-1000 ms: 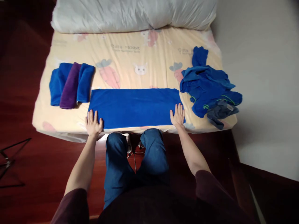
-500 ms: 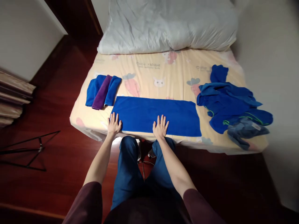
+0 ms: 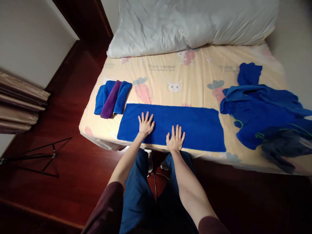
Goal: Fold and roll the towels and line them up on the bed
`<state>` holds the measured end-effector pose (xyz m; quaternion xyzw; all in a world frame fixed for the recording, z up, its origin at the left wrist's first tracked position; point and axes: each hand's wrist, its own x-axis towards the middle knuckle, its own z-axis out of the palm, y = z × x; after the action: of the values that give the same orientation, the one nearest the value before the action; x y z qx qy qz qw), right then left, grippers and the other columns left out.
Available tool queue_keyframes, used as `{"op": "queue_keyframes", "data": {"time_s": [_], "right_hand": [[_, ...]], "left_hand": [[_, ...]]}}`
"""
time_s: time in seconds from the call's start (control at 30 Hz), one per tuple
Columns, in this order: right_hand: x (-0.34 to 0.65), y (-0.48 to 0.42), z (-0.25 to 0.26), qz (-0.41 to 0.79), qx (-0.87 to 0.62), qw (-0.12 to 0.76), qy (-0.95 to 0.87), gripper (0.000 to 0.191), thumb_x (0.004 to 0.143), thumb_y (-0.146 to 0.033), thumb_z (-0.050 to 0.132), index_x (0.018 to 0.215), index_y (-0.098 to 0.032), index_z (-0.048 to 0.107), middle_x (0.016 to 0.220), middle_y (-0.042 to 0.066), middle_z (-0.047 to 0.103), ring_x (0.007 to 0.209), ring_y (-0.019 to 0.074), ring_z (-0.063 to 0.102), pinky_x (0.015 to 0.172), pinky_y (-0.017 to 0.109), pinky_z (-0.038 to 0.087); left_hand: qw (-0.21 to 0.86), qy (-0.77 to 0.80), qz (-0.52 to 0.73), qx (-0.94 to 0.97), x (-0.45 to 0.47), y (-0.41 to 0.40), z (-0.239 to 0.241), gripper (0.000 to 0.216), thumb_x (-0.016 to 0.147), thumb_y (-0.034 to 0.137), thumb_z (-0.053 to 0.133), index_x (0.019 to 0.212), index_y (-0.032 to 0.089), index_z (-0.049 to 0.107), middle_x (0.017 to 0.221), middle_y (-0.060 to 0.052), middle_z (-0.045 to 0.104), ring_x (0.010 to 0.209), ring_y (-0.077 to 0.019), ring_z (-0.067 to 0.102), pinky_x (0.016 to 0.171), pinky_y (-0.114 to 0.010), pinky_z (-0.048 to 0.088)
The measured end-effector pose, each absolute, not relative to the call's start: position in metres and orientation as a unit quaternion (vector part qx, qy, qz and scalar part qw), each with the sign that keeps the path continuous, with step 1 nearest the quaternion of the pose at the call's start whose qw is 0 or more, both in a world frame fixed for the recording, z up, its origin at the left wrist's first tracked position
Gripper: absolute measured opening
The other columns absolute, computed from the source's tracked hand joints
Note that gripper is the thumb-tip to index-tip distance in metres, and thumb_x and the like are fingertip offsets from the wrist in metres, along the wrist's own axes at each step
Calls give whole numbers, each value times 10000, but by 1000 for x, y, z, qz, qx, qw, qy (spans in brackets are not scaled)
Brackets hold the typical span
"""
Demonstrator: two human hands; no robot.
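Note:
A blue towel (image 3: 195, 125) lies flat along the front edge of the bed, its long side facing me. My left hand (image 3: 146, 124) rests on the towel left of its middle, palm down with the fingers spread. Nearer the front edge, my right hand (image 3: 175, 139) also lies flat on it, fingers apart. Neither hand holds anything. To the left are rolled or folded towels: a purple one (image 3: 111, 100) between a blue one (image 3: 122, 97) and more blue cloth (image 3: 103, 97).
A loose heap of blue clothes (image 3: 263, 110) covers the bed's right side, with a grey-blue garment (image 3: 280, 146) at its front. At the back is a pale grey quilt (image 3: 170, 29). A black tripod (image 3: 44, 156) stands on the floor at left, near a curtain (image 3: 21, 100).
My left hand has slid from the towel's left edge inward onto its surface. My right hand stays near the front edge. The view has turned slightly, shifting the clothes heap rightward.

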<state>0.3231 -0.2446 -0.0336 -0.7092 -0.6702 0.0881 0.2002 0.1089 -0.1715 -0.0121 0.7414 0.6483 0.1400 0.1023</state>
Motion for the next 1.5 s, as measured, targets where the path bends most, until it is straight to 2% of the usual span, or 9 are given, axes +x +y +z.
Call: {"op": "queue_keyframes", "data": {"time_s": [0.17, 0.37, 0.53, 0.6, 0.7, 0.8, 1.17, 1.27, 1.5], "right_hand": [[323, -245, -33, 92, -707, 197, -673, 634, 1043, -351, 354, 1656, -187, 346, 1743, 111, 233, 1632, 316, 175, 1301, 650, 92], [323, -244, -34, 95, -707, 196, -672, 627, 1049, -349, 356, 1650, -170, 356, 1751, 110, 205, 1636, 304, 159, 1313, 625, 88], [322, -241, -35, 83, -712, 189, -671, 607, 1061, -365, 365, 1635, -171, 391, 1743, 108, 233, 1633, 289, 171, 1317, 593, 92], [322, -239, -34, 82, -716, 182, -669, 600, 1061, -361, 377, 1631, -179, 399, 1740, 103, 251, 1632, 282, 173, 1317, 583, 98], [322, -236, -31, 82, -717, 168, -671, 604, 1061, -356, 394, 1642, -189, 377, 1745, 94, 238, 1636, 270, 153, 1321, 563, 92], [322, -232, -27, 82, -721, 152, -671, 613, 1064, -362, 397, 1651, -191, 355, 1753, 89, 210, 1641, 264, 132, 1327, 551, 74], [346, -225, -8, 104, -674, 105, -724, 626, 1093, -475, 377, 1667, -231, 316, 1762, 71, 163, 1643, 239, 144, 1336, 519, 85], [383, -189, -6, 101, -663, 84, -737, 626, 1097, -511, 353, 1667, -255, 314, 1762, 55, 169, 1644, 220, 137, 1339, 499, 64], [477, -78, -15, 74, -796, 19, -600, 697, 1104, -527, 224, 1696, -160, 189, 1772, 108, 92, 1649, 248, 76, 1330, 510, 63]], "left_hand": [[93, 723, 154, 667, 39, -127, -19, 706, 1033, 540, 422, 1644, 187, 384, 1760, -94, 135, 1630, -409, -14, 1300, -662, 6], [137, 752, 153, 626, -30, -85, -12, 778, 1028, 568, 410, 1663, 131, 308, 1758, -126, 139, 1634, -352, 98, 1326, -542, 151], [115, 732, 176, 648, -15, -110, -5, 757, 1053, 480, 365, 1657, 37, 256, 1754, -181, 86, 1640, -340, 47, 1334, -538, 103], [78, 713, 198, 669, 7, -147, -8, 716, 1065, 454, 342, 1662, 67, 264, 1757, -162, 85, 1642, -328, 24, 1330, -566, 66], [73, 698, 200, 684, 32, -205, -16, 614, 1075, 398, 326, 1633, 150, 383, 1733, -124, 242, 1635, -286, 141, 1336, -538, 73], [67, 708, 221, 667, 41, -230, -20, 589, 1063, 364, 347, 1603, 150, 443, 1709, -126, 306, 1624, -284, 191, 1333, -539, 79], [43, 729, 299, 615, 46, -221, -17, 610, 956, 325, 456, 1534, 151, 546, 1635, -150, 443, 1578, -318, 312, 1307, -567, 122], [36, 721, 317, 615, 45, -221, -22, 610, 948, 311, 472, 1532, 153, 551, 1627, -149, 454, 1571, -319, 328, 1310, -554, 129], [38, 716, 329, 614, 40, -219, -29, 634, 934, 268, 527, 1565, 206, 520, 1632, -114, 454, 1563, -323, 342, 1314, -543, 141]]}}
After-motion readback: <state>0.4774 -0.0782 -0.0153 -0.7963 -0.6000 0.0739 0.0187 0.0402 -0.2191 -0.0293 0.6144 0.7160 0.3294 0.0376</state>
